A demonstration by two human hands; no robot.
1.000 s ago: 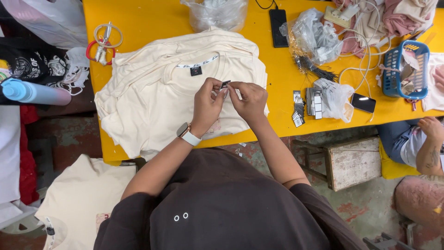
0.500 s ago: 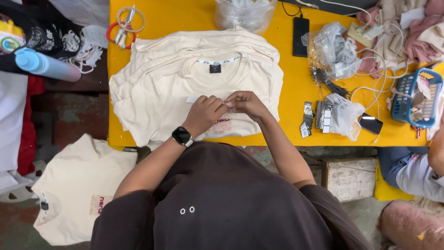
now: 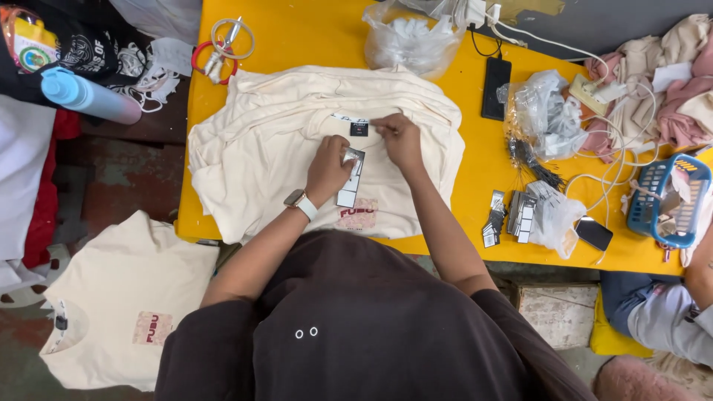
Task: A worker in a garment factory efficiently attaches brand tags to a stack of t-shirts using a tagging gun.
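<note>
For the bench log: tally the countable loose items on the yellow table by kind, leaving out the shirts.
Black flat phones: 2
Blue plastic baskets: 1
Clear plastic bags: 3
Plastic rings, red and white: 2
Total: 8

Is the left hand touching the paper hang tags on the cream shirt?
Touching. The head view shows the left hand with its fingertips gripping the top of the hang tags, which lie on the cream shirt; no gap shows between them.

The T-shirt (image 3: 267,141) is cream with a red-lettered chest patch and a small black neck label (image 3: 359,128). It lies on a bright yellow table (image 3: 312,37). The hang tag (image 3: 349,182) is white and black.
</note>
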